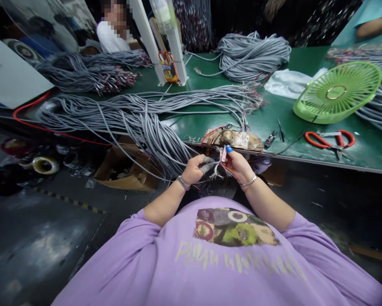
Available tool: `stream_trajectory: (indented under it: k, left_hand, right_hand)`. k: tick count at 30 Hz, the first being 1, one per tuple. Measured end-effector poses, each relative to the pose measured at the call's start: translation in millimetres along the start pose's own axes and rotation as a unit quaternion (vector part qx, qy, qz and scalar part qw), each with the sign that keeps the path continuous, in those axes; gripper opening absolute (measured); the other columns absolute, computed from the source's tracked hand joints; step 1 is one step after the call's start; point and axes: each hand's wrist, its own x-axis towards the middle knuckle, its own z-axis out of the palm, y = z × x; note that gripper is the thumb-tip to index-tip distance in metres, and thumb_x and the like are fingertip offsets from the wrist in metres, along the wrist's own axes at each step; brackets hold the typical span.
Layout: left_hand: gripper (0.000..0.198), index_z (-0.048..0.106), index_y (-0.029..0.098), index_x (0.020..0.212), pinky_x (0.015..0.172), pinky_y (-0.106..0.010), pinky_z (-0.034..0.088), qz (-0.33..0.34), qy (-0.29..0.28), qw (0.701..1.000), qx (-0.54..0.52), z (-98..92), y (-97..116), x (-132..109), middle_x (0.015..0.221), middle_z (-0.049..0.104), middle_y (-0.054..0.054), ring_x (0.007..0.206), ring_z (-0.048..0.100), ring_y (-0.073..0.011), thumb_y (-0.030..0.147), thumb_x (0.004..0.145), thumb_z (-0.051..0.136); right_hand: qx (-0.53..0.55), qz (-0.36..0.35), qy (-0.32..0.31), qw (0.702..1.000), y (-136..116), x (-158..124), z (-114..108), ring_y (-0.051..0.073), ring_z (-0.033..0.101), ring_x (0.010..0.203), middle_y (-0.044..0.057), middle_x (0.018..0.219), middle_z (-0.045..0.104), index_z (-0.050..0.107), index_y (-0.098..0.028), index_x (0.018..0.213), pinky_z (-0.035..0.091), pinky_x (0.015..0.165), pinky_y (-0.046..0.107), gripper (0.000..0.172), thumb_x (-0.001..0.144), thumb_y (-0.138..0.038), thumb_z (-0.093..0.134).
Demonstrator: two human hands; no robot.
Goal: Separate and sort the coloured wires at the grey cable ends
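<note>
Close to the bench's front edge, my left hand (195, 169) is closed round the ends of grey cables, with finger covers on some of its fingers. Frayed bare strands and thin coloured wires (226, 169) stick out from the cable ends, between my two hands. My right hand (238, 165), with a blue cover on one fingertip, pinches the wires at a pinkish-white piece (223, 154) whose kind I cannot make out. Just beyond my hands sits a wooden block (253, 142) with tape and wires on it. A long bundle of grey cables (146, 127) hangs over the edge to my left.
Red-handled pliers (339, 149), tweezers (280, 130) and a green fan (337, 91) are on the right of the green bench (197, 123). A cable coil (254, 55) lies behind. A cardboard box (127, 170) stands below left. Other people are across the bench.
</note>
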Motion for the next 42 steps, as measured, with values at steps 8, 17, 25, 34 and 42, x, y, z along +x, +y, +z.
stream_trajectory:
  k: [8,17,25,34,42]
  left_hand:
    - [0.019,0.073,0.014,0.092,0.074,-0.027,0.051,0.015,-0.038,0.997,0.061,5.7,-6.1,-0.5,0.083,0.070,-0.006,0.077,0.063,-0.0143,0.030,0.084,0.067]
    - [0.024,0.074,0.013,0.093,0.073,-0.026,0.050,0.009,-0.078,0.996,0.033,-1.7,2.5,-2.8,0.082,0.069,-0.006,0.075,0.063,-0.0140,0.035,0.085,0.066]
    - [0.029,0.074,0.013,0.089,0.067,-0.025,0.048,0.040,-0.142,0.989,-0.006,-12.9,15.3,-5.2,0.075,0.067,-0.005,0.069,0.060,-0.0123,0.041,0.086,0.067]
    - [0.021,0.077,0.018,0.090,0.064,-0.024,0.048,0.066,-0.154,0.985,-0.040,-31.7,32.1,-34.3,0.071,0.067,-0.005,0.066,0.060,-0.0122,0.037,0.084,0.070]
    - [0.022,0.077,0.017,0.089,0.059,-0.022,0.049,0.011,0.022,0.993,-0.115,-21.8,33.1,-35.9,0.076,0.063,-0.004,0.066,0.058,-0.0103,0.038,0.079,0.075]
  right_hand:
    - [0.012,-0.020,0.012,1.000,3.5,-0.1,4.9,0.006,0.041,0.047,-0.005,0.053,0.050,0.059,-0.017,0.070,0.033,0.044,0.019,0.044,0.070,-0.056,0.079]
    - [0.035,0.026,0.014,0.999,4.3,-6.3,0.6,0.006,0.041,0.045,-0.004,0.059,0.056,0.062,-0.018,0.080,0.035,0.042,0.019,0.044,0.075,-0.060,0.073]
    - [0.015,0.071,0.068,0.995,4.2,-5.1,-14.9,0.007,0.046,0.045,-0.002,0.064,0.063,0.055,-0.020,0.076,0.035,0.041,0.020,0.041,0.082,-0.059,0.065]
    - [0.019,0.089,0.097,0.991,4.2,-10.8,-19.8,0.006,0.046,0.045,-0.001,0.062,0.063,0.057,-0.018,0.077,0.035,0.042,0.018,0.035,0.088,-0.051,0.061]
    - [-0.017,0.103,0.013,0.994,-10.2,-12.1,-12.9,0.007,0.046,0.045,0.001,0.064,0.064,0.058,-0.018,0.076,0.032,0.042,0.020,0.048,0.085,-0.066,0.056]
